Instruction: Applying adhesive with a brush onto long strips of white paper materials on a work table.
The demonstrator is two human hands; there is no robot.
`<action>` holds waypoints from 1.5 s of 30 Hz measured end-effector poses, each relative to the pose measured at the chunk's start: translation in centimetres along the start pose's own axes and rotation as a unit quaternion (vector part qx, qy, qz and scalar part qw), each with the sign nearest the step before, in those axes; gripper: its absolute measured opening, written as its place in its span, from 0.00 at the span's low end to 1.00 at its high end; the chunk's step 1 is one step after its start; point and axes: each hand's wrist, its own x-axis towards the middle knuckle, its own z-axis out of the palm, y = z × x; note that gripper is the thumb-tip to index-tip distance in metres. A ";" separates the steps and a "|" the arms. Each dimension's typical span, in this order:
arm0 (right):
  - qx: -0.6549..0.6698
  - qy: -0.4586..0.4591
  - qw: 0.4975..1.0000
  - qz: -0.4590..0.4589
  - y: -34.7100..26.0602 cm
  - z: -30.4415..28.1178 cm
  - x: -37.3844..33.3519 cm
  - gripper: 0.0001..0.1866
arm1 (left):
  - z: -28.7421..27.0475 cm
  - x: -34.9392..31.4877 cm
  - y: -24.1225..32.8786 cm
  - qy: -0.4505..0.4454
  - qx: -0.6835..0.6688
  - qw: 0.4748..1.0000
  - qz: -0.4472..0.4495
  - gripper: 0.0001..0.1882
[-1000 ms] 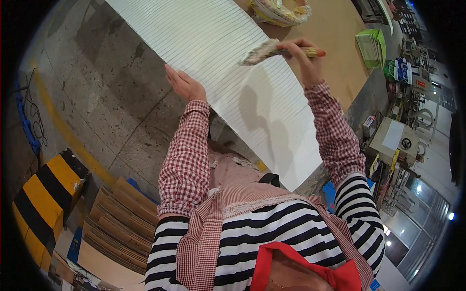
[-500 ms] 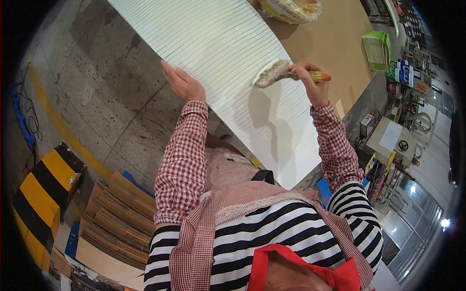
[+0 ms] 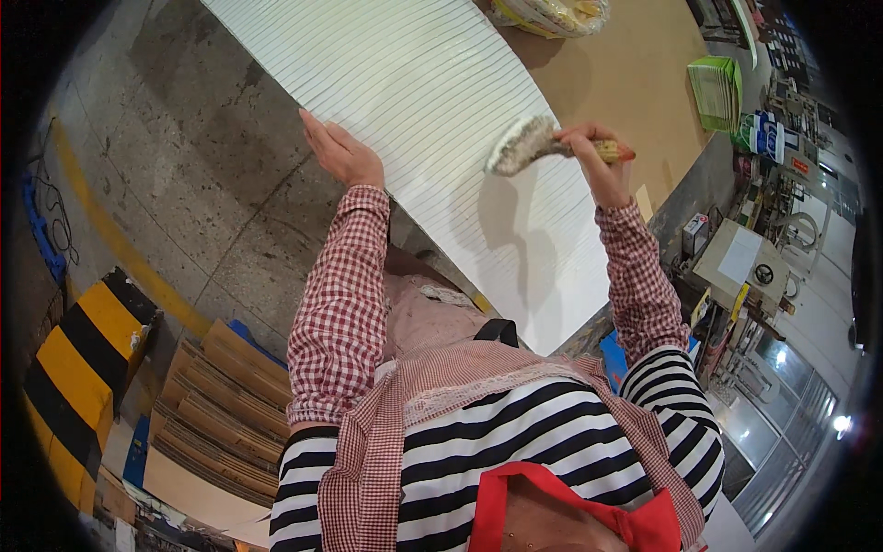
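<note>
Many white sheets (image 3: pixel 414 87), fanned out so that their edges form thin overlapping rows, stretch from the upper left down toward my body. My right hand (image 3: pixel 602 166) is closed around the short handle of a wide brush (image 3: pixel 524 145). White paste coats its bristles, and its shadow falls on the sheets below. Whether the bristles touch the paper I cannot tell. At the left edge of the sheets lies my left hand (image 3: pixel 342 152), its fingers stretched out together and holding nothing.
Beneath the sheets is a brown board surface (image 3: pixel 635 83), with a plastic-lined tub (image 3: pixel 552 17) at its far side. Green-edged stacked sheets (image 3: pixel 716 92) and machinery (image 3: pixel 740 258) stand right. Cardboard stacks (image 3: pixel 221 405) and a yellow-black striped barrier (image 3: pixel 87 359) are at lower left.
The brush and my right hand have shifted slightly to the right and toward me. My left hand has slid a little to the left along the edge of the sheets.
</note>
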 end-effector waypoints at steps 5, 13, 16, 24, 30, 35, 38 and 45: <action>0.027 0.003 0.999 -0.042 -1.3 2.1 4.2 0.07 | 0.5 -0.2 0.6 -0.015 -0.011 1.000 -0.011 0.27; 0.015 0.038 0.998 0.053 1.5 -2.2 -3.7 0.07 | 0.1 0.0 0.5 -0.004 -0.015 1.000 -0.028 0.27; 0.053 0.045 0.997 0.015 0.4 -1.8 -3.5 0.07 | -0.1 -0.1 0.2 -0.013 -0.004 1.000 -0.008 0.27; 0.060 0.060 0.996 0.041 1.5 -0.7 -2.9 0.06 | 0.0 -0.2 0.3 -0.015 0.001 1.000 -0.014 0.27; 0.007 0.048 0.997 0.052 1.4 -3.7 -8.5 0.06 | 0.0 -0.2 0.6 -0.015 -0.011 1.000 -0.025 0.26; 0.040 0.069 0.997 -0.002 0.1 -2.3 -5.0 0.06 | 0.2 -0.3 0.5 -0.018 -0.022 0.999 -0.036 0.26; 0.060 0.067 0.995 0.052 1.7 -2.7 -5.4 0.06 | 0.5 -0.2 0.3 -0.018 -0.008 0.999 -0.032 0.27; 0.028 0.085 0.991 0.100 1.0 -4.5 -10.2 0.06 | 0.1 0.1 0.3 -0.018 0.014 0.999 -0.035 0.27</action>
